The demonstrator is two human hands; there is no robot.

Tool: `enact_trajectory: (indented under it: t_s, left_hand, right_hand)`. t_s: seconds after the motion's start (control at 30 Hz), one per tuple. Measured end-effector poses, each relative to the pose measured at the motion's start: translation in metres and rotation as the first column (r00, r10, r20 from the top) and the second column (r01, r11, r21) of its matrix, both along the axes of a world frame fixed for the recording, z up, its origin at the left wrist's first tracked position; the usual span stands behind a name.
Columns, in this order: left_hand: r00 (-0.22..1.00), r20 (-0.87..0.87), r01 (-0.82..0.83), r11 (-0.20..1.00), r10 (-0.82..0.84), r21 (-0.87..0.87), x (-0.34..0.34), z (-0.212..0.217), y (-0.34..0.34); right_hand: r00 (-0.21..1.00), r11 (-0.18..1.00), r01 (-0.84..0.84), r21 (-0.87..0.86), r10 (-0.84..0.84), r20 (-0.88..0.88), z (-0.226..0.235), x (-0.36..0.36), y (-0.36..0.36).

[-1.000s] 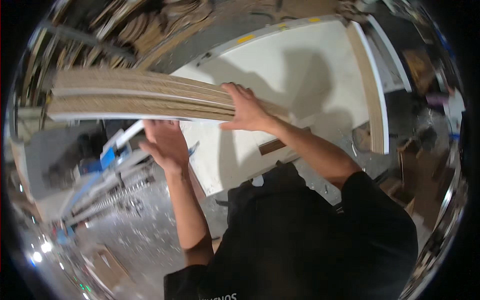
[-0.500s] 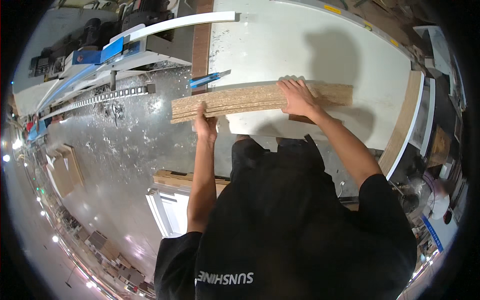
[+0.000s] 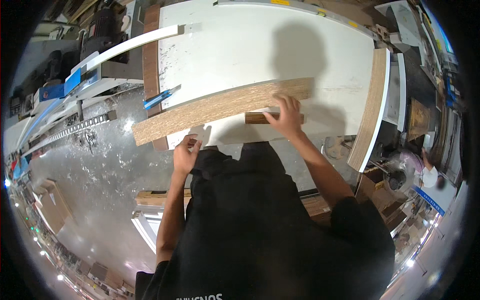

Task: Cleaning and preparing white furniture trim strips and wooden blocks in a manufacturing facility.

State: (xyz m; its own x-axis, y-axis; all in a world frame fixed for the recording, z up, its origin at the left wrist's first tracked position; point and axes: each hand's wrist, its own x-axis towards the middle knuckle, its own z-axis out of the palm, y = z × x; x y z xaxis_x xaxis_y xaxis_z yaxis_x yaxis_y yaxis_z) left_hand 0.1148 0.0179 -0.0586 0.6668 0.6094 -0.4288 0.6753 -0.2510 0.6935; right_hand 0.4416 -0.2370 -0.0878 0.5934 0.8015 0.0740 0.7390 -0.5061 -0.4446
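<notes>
**Chipboard strip coming down onto the white desk**

Half a second ago the long raw chipboard strip [image 3: 220,107] was carried a little higher and nearer the body; now it lies lower across the near part of the white laminated desk [image 3: 240,45], its left end jutting out past the desk edge over the dusty floor. Right hand [image 3: 287,116] has slid along and presses flat on the strip's right part, fingers spread, not clamped around it. Left hand [image 3: 186,156] sits under the near edge close to the overhanging end, fingers partly curled; whether it grips the strip or only props it cannot be told.

As a judgement, the overhanging end is the weak spot: with only a palm on top and a loose prop below, the strip could tip or slide off toward the floor. A short dark brown wood block [image 3: 257,118] lies just beside the right hand, partly beneath the strip, and could make it rock instead of sitting flat.

Near the left end a blue-handled tool [image 3: 161,97] rests at the desk's corner beside a brown edge strip [image 3: 150,60]. A white-faced chipboard panel [image 3: 372,107] lies along the desk's right side, well apart from the hands. Grey machinery with a white rail [image 3: 127,47] stands at the left.
</notes>
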Motion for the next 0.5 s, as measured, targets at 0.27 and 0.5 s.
enact_trajectory:
  t_s: [0.27, 0.5]
  left_hand:
    - [0.815, 0.068, 0.547, 0.802, -0.576, 0.240, 0.109, 0.013, -0.035]
    - [0.623, -0.213, 0.725, 0.452, -0.753, 0.520, 0.139, 0.049, -0.079]
  right_hand:
    - [0.995, 0.928, -0.101, -0.359, 0.086, -0.059, -0.025, 0.003, -0.105]
    - [0.922, 0.903, -0.385, -0.193, 0.368, -0.118, 0.050, -0.026, -0.047]
